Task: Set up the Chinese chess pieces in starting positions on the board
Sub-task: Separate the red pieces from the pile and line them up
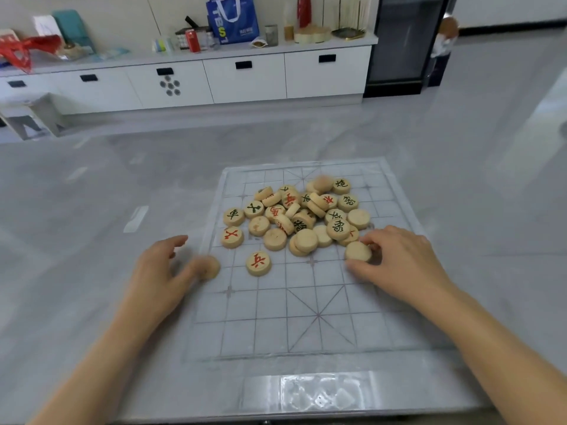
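Note:
A thin, see-through chess board sheet [306, 332] lies on the grey table. A heap of round wooden pieces [294, 216] with red and green characters covers its far half, several of them face down. One red soldier piece [258, 263] lies apart, nearer to me. My left hand [162, 271] is at the board's left edge, thumb and fingers pinching a blurred blank piece [210, 267]. My right hand [402, 259] rests at the heap's near right side, fingers and thumb closed around a face-down piece [358, 251].
The grey table [92, 194] stretches wide to the left and right of the board. A clear plastic bag [310, 392] lies at the table's near edge. White cabinets [245, 78] with clutter on top stand along the far wall.

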`<action>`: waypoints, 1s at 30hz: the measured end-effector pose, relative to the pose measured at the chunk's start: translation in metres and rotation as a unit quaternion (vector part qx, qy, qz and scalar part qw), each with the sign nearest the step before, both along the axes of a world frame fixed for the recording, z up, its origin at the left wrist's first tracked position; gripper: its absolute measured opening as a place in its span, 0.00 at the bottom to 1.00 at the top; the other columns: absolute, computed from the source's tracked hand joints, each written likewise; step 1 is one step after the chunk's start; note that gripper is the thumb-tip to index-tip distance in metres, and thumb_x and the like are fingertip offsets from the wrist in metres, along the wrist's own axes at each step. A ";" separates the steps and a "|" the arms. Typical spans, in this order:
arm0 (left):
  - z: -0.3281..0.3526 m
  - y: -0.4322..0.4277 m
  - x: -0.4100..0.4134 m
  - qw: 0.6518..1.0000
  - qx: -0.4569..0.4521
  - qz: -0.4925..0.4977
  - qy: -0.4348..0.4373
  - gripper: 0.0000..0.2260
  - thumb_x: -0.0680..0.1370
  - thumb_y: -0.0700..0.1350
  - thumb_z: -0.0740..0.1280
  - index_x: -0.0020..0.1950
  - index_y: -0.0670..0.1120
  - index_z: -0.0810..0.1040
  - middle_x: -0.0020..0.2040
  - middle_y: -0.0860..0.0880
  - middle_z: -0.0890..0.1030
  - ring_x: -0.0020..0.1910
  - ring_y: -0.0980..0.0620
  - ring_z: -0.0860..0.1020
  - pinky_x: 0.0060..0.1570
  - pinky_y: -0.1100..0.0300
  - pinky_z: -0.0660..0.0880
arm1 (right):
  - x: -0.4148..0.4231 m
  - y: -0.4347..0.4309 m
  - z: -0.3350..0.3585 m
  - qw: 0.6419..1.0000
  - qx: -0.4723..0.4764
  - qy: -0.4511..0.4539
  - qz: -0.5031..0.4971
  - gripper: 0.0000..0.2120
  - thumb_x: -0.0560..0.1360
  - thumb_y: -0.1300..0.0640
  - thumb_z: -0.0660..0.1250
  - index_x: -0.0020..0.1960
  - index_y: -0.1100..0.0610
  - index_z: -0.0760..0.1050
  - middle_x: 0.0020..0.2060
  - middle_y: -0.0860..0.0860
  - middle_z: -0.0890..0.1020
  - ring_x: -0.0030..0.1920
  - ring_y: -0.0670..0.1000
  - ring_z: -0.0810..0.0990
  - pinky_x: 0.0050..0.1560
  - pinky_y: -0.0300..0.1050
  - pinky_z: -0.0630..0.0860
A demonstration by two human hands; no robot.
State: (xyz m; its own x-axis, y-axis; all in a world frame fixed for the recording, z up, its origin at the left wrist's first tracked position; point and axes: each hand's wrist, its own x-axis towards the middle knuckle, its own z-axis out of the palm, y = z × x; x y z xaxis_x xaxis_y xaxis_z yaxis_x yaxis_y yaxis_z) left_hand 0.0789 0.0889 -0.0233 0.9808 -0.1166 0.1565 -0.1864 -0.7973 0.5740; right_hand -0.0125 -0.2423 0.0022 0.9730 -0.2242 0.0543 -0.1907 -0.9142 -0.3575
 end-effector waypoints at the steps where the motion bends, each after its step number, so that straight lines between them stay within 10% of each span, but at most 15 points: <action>1: -0.001 0.005 0.004 1.000 0.020 0.005 -0.013 0.27 0.74 0.63 0.61 0.65 0.46 0.73 0.61 0.47 0.76 0.57 0.46 0.74 0.55 0.52 0.68 | -0.001 0.002 0.003 0.996 0.090 -0.010 0.016 0.12 0.70 0.43 0.66 0.41 0.52 0.77 0.36 0.47 0.78 0.40 0.49 0.76 0.43 0.46 0.71; 5: -0.011 0.021 0.017 0.993 0.108 0.021 -0.051 0.30 0.77 0.63 0.45 0.57 0.44 0.76 0.57 0.41 0.79 0.56 0.36 0.73 0.55 0.45 0.69 | -0.005 0.013 0.018 0.893 0.451 0.008 -0.011 0.14 0.78 0.58 0.58 0.40 0.59 0.79 0.31 0.53 0.81 0.29 0.46 0.73 0.31 0.38 0.68; 12: -0.016 0.017 0.012 0.985 0.146 0.029 -0.087 0.29 0.77 0.62 0.41 0.58 0.48 0.75 0.59 0.46 0.78 0.57 0.37 0.70 0.52 0.45 0.67 | -0.004 0.014 0.017 0.841 0.541 0.004 0.007 0.11 0.79 0.63 0.59 0.52 0.52 0.79 0.41 0.51 0.81 0.32 0.46 0.80 0.30 0.39 0.68; 17: -0.014 0.015 0.011 0.986 0.137 0.034 -0.090 0.28 0.77 0.62 0.41 0.56 0.48 0.75 0.57 0.46 0.78 0.56 0.37 0.70 0.51 0.46 0.67 | -0.006 0.012 0.008 0.894 0.446 0.000 0.049 0.17 0.68 0.62 0.74 0.52 0.45 0.77 0.46 0.49 0.81 0.42 0.47 0.79 0.47 0.42 0.78; 21: -0.013 0.014 0.011 0.985 0.142 0.036 -0.090 0.28 0.77 0.61 0.41 0.56 0.48 0.74 0.57 0.47 0.78 0.56 0.38 0.70 0.51 0.46 0.66 | -0.009 0.011 0.004 0.970 0.244 -0.019 0.016 0.15 0.70 0.54 0.72 0.53 0.44 0.72 0.44 0.42 0.80 0.39 0.42 0.76 0.38 0.34 0.70; 30: -0.013 0.013 0.011 0.985 0.145 0.047 -0.082 0.21 0.78 0.55 0.46 0.55 0.48 0.75 0.57 0.48 0.77 0.55 0.42 0.71 0.53 0.50 0.66 | -0.009 0.012 -0.007 0.995 0.088 -0.005 0.037 0.19 0.68 0.43 0.70 0.56 0.46 0.74 0.49 0.44 0.72 0.45 0.45 0.75 0.47 0.44 0.73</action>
